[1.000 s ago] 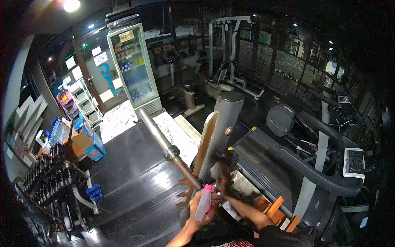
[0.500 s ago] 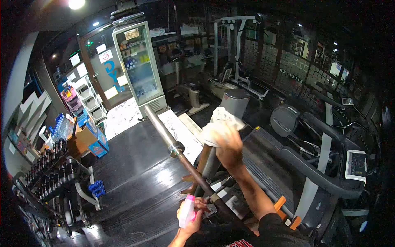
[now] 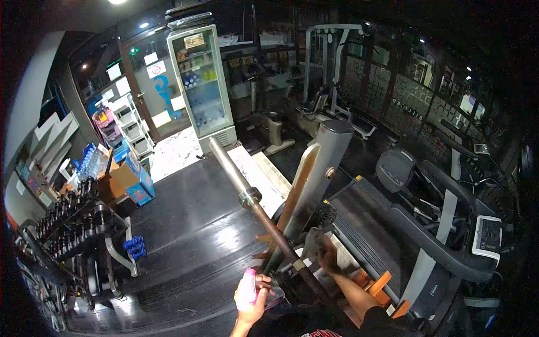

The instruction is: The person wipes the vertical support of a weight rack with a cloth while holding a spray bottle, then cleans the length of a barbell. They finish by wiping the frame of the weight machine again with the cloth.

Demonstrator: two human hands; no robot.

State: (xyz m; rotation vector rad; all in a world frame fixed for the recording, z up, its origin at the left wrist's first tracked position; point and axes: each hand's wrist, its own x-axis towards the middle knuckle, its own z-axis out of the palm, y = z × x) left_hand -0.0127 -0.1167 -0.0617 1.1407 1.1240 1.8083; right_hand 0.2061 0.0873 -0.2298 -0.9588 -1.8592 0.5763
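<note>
In my left hand (image 3: 254, 300) is a spray bottle (image 3: 246, 289) with a pink head, my fingers wrapped around it beside the barbell. The barbell (image 3: 271, 227) runs diagonally past both hands, with its shiny metal sleeve pointing up and away. My right hand (image 3: 327, 257) is low on the other side of the bar, near the foot of a grey metal upright (image 3: 310, 191). It seems closed on a cloth (image 3: 313, 241), which looks grey in the shadow; blur and darkness hide the finger details. Wooden-coloured hooks (image 3: 265, 247) stick out from the upright.
A treadmill (image 3: 359, 210) with its console stands to the right. Orange pegs (image 3: 379, 284) are near my right forearm. At left are a dumbbell rack (image 3: 112, 247), blue dumbbells (image 3: 135, 247) and a cardboard box (image 3: 120, 180). A glass-door fridge (image 3: 203, 90) stands behind.
My right hand has come down with the cloth from the top of the upright to its lower part, beyond the bar. My left hand still holds the spray bottle, slightly lower. The view has shifted slightly.
</note>
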